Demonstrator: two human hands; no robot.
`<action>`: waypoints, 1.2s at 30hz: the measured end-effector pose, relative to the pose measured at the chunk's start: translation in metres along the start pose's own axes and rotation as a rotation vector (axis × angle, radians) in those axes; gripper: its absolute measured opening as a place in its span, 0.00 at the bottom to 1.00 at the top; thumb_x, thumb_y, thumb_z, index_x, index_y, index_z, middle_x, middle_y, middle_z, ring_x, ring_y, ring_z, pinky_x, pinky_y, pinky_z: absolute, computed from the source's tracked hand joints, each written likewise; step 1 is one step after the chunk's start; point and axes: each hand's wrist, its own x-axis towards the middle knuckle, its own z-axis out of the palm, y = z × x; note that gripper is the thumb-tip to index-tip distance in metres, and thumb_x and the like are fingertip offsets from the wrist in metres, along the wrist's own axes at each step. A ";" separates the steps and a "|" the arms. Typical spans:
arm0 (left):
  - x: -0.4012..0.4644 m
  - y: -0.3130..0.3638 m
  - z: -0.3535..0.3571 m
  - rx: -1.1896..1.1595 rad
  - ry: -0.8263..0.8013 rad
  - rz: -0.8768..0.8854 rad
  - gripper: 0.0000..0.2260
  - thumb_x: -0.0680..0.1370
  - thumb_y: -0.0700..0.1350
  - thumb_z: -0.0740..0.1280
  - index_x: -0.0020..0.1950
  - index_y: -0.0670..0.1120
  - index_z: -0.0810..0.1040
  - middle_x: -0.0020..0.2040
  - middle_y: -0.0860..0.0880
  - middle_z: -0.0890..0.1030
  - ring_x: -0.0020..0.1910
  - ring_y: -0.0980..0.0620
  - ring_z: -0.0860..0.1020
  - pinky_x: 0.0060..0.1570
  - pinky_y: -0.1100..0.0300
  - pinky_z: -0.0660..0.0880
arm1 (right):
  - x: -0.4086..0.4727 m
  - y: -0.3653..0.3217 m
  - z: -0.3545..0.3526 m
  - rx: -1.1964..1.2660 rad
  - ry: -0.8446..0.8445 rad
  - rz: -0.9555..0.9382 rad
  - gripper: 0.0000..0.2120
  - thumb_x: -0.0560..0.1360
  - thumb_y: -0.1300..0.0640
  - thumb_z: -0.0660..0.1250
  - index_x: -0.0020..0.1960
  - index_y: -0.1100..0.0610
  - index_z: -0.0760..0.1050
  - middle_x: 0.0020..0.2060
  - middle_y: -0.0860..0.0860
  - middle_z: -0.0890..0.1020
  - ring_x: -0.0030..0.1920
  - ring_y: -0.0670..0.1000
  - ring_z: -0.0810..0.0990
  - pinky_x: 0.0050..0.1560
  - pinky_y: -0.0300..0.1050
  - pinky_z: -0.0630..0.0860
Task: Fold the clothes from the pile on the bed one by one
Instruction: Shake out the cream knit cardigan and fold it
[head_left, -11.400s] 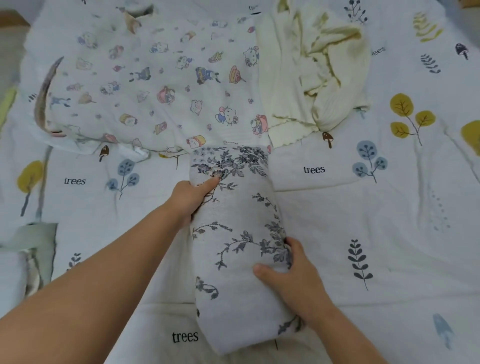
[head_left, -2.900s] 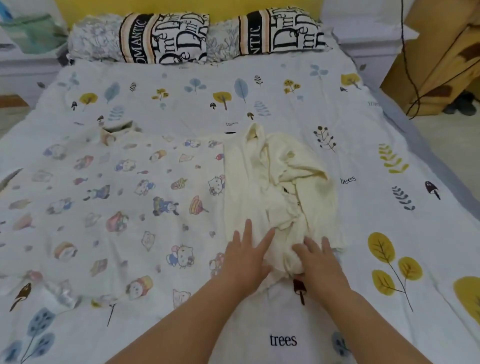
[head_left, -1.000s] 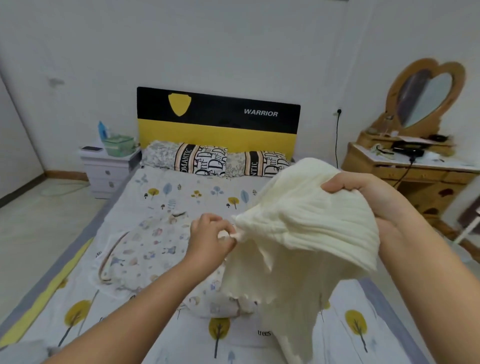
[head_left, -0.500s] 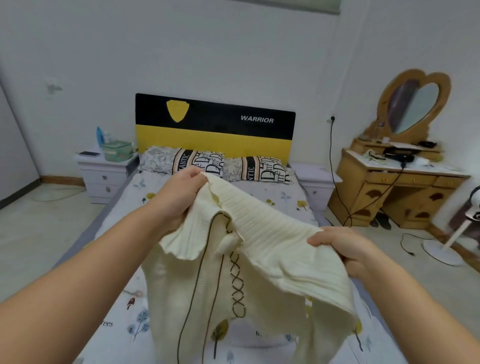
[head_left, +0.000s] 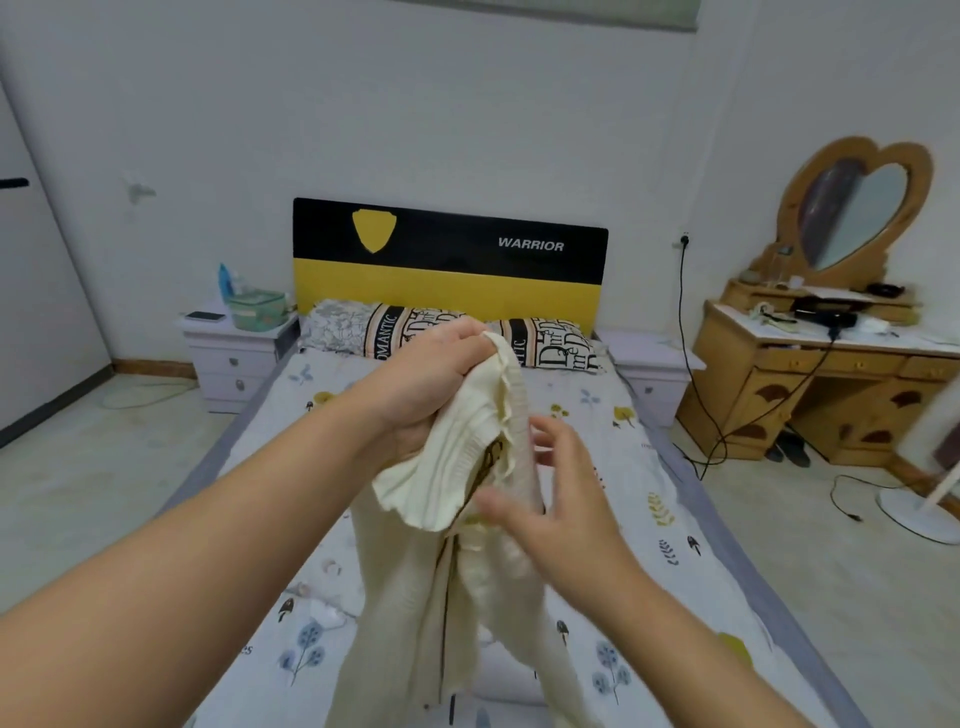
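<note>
A cream ribbed knit garment with dark lacing hangs in the air above the bed. My left hand is shut on its upper edge and holds it up at chest height. My right hand sits just right of the hanging cloth with fingers spread, touching or nearly touching its side; I cannot tell if it grips anything. A bit of the cartoon-print garment lies on the bed, mostly hidden behind the knit and my left arm.
Patterned pillows lie against a black and yellow headboard. A white nightstand stands left of the bed, a wooden dresser with a heart mirror at the right, with cables and a fan base on the floor.
My left hand has bunched the knit's top edge and lifted it higher. My right hand has let go of the far edge and moved in beside the cloth, which now hangs narrow.
</note>
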 end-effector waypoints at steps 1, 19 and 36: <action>0.000 0.000 0.002 -0.005 0.002 0.003 0.08 0.79 0.38 0.58 0.42 0.45 0.74 0.30 0.48 0.74 0.26 0.53 0.72 0.26 0.62 0.70 | -0.001 0.002 0.010 -0.069 -0.021 -0.010 0.38 0.62 0.38 0.70 0.67 0.38 0.57 0.61 0.37 0.65 0.60 0.36 0.66 0.56 0.38 0.67; -0.028 -0.066 -0.088 0.858 -0.198 -0.105 0.13 0.63 0.54 0.77 0.38 0.49 0.78 0.32 0.55 0.80 0.30 0.59 0.76 0.32 0.67 0.70 | 0.033 -0.013 -0.062 0.204 -0.022 0.219 0.07 0.75 0.63 0.64 0.44 0.64 0.80 0.36 0.58 0.81 0.35 0.53 0.77 0.38 0.46 0.72; -0.038 -0.090 -0.115 0.301 -0.324 -0.422 0.16 0.68 0.31 0.70 0.50 0.41 0.67 0.38 0.43 0.75 0.34 0.51 0.74 0.31 0.64 0.70 | 0.017 0.049 -0.114 0.264 -0.514 0.562 0.25 0.69 0.74 0.67 0.62 0.57 0.70 0.50 0.62 0.76 0.43 0.57 0.79 0.42 0.48 0.80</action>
